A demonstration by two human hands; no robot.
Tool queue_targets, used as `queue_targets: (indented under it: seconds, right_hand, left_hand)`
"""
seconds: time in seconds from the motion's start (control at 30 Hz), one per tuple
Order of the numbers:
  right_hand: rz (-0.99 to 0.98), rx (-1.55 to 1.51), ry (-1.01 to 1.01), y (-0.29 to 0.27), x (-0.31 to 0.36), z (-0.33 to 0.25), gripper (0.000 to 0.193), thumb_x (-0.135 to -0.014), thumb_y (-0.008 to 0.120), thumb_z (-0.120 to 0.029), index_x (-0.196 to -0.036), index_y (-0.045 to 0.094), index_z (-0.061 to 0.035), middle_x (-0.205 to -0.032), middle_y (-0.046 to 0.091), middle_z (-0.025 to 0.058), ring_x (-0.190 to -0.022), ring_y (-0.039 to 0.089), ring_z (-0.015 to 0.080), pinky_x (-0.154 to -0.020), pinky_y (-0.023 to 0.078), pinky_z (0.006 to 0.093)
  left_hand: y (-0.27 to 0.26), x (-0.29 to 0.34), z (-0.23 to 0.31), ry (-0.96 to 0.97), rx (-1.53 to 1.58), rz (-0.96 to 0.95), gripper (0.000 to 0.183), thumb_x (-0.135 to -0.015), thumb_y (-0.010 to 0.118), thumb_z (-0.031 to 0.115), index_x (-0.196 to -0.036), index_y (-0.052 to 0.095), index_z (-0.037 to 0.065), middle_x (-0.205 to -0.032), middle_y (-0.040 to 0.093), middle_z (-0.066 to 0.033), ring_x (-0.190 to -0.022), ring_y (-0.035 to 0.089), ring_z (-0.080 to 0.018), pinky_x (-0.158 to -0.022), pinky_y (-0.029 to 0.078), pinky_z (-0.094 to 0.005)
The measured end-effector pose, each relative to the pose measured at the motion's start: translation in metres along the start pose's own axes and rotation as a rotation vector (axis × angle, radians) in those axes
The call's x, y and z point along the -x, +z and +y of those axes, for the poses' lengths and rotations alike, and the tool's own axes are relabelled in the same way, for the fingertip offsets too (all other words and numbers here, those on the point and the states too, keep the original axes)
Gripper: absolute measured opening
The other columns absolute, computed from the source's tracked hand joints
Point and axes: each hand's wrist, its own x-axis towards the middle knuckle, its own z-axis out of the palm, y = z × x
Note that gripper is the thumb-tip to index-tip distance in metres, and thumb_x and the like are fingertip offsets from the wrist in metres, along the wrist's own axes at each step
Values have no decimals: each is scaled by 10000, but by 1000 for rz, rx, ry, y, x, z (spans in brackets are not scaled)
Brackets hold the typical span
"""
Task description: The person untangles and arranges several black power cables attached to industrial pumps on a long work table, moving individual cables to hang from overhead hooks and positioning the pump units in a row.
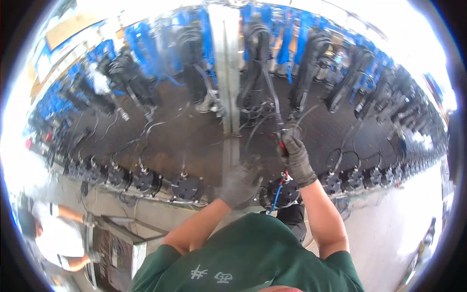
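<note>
My right hand [297,158], in a dark grey glove, is closed around the end of a black cable [278,120] that runs down from a hanging coil. A small red piece [282,145] shows beside its fingers. Below that hand, a thin blue cord [277,193] with a red and silver upper end crosses a round black housing [288,192] at the bench's near edge. My left hand [242,184], gloved likewise, hovers left of this housing. Motion smears its fingers, and no held object can be made out.
Coiled black cables [311,51] and blue straps [287,36] hang along the far side. A metal post [228,73] stands mid-bench. More round black housings [187,187] line the near edge of the dark bench top [194,134]. Another person [58,233] works beside a metal frame at lower left.
</note>
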Motion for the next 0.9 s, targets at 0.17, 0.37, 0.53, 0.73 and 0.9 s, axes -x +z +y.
queue_targets:
  seconds: [0.17,0.37,0.53,0.73,0.9]
  right_hand:
    - [23,237,-199,-2,-14,21,458,-987,697,-578,-892,653,-132,-712,533,-65,-610,458,47,-540,332,231]
    - [-3,259,-107,-12,-9,49,331,-1010,736,-436,-960,670,-115,-758,543,-81,-673,450,45,-591,354,246]
    - [42,118,-66,-18,5,69,226,-1011,759,-310,-1036,695,-95,-811,584,-84,-724,493,46,-625,412,242]
    - [31,200,-82,-20,1,83,135,-1017,741,-172,-1125,707,-98,-916,643,-68,-785,540,45,-671,462,235]
    - [-3,149,-135,-16,1,95,146,-1020,728,-137,-1145,703,-66,-1001,665,-44,-914,567,79,-813,499,269]
  left_hand:
    - [-7,-2,1,-6,2,-32,351,-903,712,217,-1227,702,82,-1464,557,-206,-1146,629,-411,-985,519,-530]
    - [-6,-1,1,-58,-53,-65,331,-859,753,190,-1173,719,92,-1502,554,-160,-1116,668,-392,-938,554,-504]
    - [-9,-3,4,-29,-36,-42,331,-846,755,160,-1169,727,95,-1512,547,-159,-1115,668,-390,-939,553,-495]
    - [-14,-4,10,-3,-28,-40,380,-846,756,168,-1218,717,96,-1534,527,-155,-1142,658,-390,-955,554,-487]
    - [-10,-2,8,-17,-12,-31,349,-854,747,192,-1185,730,85,-1470,578,-169,-1210,630,-368,-997,524,-491]
